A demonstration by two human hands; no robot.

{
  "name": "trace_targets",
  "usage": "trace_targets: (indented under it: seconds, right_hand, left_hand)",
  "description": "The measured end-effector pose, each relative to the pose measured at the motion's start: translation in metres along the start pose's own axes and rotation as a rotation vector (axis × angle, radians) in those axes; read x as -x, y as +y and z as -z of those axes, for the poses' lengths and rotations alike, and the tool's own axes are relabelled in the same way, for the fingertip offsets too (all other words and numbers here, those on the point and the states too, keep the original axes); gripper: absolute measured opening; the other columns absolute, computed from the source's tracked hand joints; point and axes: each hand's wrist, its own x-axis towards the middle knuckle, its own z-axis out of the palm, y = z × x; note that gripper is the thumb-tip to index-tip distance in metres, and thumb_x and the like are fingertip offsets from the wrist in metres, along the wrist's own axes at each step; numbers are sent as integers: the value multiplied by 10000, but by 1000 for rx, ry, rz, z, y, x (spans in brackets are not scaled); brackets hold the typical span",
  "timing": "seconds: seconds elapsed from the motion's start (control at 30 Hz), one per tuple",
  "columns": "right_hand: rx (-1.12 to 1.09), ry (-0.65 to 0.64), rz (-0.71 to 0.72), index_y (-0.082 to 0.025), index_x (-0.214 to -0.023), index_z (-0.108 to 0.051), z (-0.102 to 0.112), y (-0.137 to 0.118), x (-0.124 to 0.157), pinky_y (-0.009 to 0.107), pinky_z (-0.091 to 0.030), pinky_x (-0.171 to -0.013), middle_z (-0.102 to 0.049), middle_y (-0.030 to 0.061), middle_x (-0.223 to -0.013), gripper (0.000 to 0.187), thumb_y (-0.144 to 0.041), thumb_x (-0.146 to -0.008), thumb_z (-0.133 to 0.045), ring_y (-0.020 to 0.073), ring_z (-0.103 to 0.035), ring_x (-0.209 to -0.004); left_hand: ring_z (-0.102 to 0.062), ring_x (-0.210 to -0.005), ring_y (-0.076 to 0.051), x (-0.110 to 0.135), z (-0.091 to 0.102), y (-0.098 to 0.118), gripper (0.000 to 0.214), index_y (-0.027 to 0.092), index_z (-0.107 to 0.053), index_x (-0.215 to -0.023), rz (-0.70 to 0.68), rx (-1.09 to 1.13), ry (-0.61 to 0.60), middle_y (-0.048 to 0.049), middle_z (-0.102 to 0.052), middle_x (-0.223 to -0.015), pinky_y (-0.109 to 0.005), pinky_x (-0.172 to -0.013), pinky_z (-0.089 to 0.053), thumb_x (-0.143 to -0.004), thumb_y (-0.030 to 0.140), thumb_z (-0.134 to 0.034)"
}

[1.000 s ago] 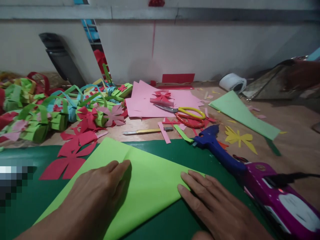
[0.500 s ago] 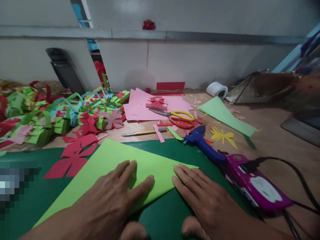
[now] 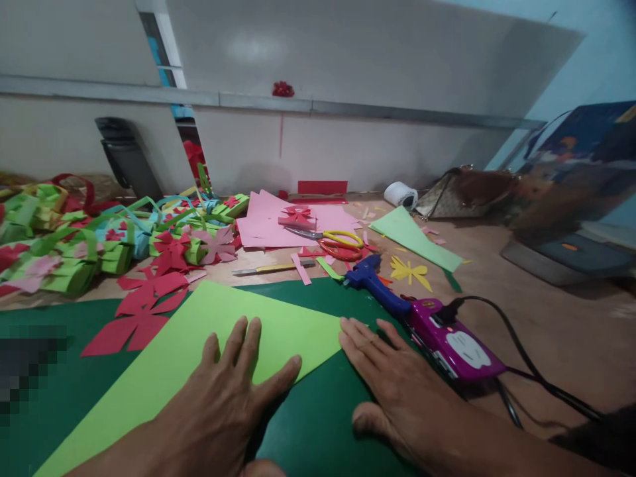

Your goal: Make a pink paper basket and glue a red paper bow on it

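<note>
A large lime-green sheet of paper (image 3: 163, 371), which looks folded to a point at the right, lies on a dark green mat (image 3: 318, 424). My left hand (image 3: 228, 391) rests on the sheet with its fingers spread flat. At the sheet's right-hand corner, my right hand (image 3: 392, 377) presses down with its fingers stretched out and the thumb apart on the mat. Red paper flower cut-outs (image 3: 142, 321) lie past the sheet's left edge. Beyond the right hand is a blue glue gun (image 3: 380, 291).
A purple power strip (image 3: 460, 344) with black cables lies at the right. Behind the mat are a cutter knife (image 3: 271, 268), yellow-and-red-handled scissors (image 3: 342, 240), pink paper (image 3: 253, 225) and a pale green sheet (image 3: 415, 235). Paper baskets (image 3: 69, 271) crowd the left; a dark bottle (image 3: 126, 159) stands behind.
The camera view has shifted, so the background sits lower and further left. My left hand's fingers have spread wider on the sheet. My right hand stays at the corner, its fingers slightly more apart.
</note>
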Motion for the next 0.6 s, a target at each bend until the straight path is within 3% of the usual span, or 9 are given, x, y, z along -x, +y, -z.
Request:
trace_targets:
  seconds: [0.1, 0.27, 0.33, 0.5, 0.6]
  right_hand:
    - [153, 161, -19, -40, -1342, -447, -12, 11, 8, 568, -332, -1020, -422, 234, -1387, 689, -508, -845, -536, 342, -411, -1286]
    - [254, 313, -101, -37, -1181, -603, -19, 12, 2, 624, -252, -1024, -557, 242, -1273, 653, -584, -853, -463, 353, -475, -1226]
    - [217, 295, -72, -44, -1201, -592, -12, 4, -5, 623, -250, -1028, -543, 235, -1291, 664, -593, -849, -466, 358, -449, -1248]
    - [20, 56, 157, -94, -1350, -450, 9, -18, -15, 538, -325, -1043, -452, 168, -1392, 665, -531, -853, -515, 298, -397, -1304]
    - [61, 60, 189, -38, -1335, -453, 12, -21, -16, 545, -366, -1007, -443, 204, -1378, 696, -525, -844, -531, 331, -416, -1284]
  left_hand:
    - [-274, -1303, -512, -1, 1, -5, 870, 333, -269, -1432, -27, 46, -5, -252, -340, -1436, -706, -888, -335, -703, 797, -372]
    - [-262, -1300, -527, -5, 5, -2, 869, 305, -333, -1414, -4, 102, -21, -261, -338, -1434, -750, -876, -293, -700, 799, -379]
    - [-248, -1301, -533, -7, 5, -1, 886, 305, -331, -1414, 16, 108, -48, -266, -340, -1430, -772, -880, -255, -688, 810, -375]
    - [-216, -1299, -552, -7, 3, -3, 921, 303, -291, -1431, 25, 127, -87, -293, -298, -1437, -808, -884, -167, -674, 824, -357]
    - [-159, -1326, -526, -7, 5, 0, 947, 243, -274, -1445, 5, 157, -126, -289, -228, -1464, -780, -937, -136, -695, 820, -322]
